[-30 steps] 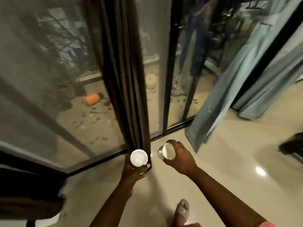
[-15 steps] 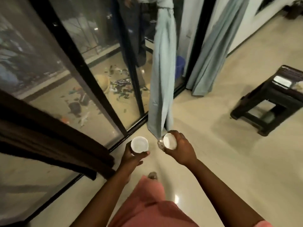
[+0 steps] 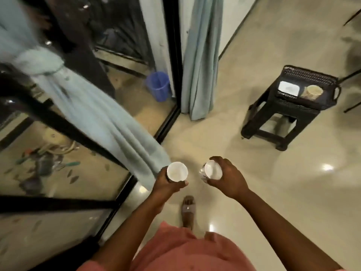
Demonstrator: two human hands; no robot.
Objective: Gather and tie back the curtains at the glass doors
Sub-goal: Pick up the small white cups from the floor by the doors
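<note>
A pale blue curtain [image 3: 91,112] hangs at the glass doors [image 3: 58,173], gathered and tied near its top left, its hem reaching the floor beside my left hand. A second pale blue curtain [image 3: 201,55] hangs loose by the black door frame. My left hand [image 3: 168,185] grips a small white-topped cup [image 3: 177,171]. My right hand [image 3: 227,178] grips another white-topped cup [image 3: 212,171]. Both cups are held level in front of me, a hand's width apart.
A black stool [image 3: 281,122] carrying a black basket [image 3: 306,85] with a white box and a jar stands to the right on the glossy floor. A blue bucket [image 3: 158,86] sits outside the glass. My sandalled foot [image 3: 188,210] is below my hands.
The view has swung right along the doors: the dark brown curtain left the frame, the pale blue curtains and the stool came closer. Both hands keep holding their cups.
</note>
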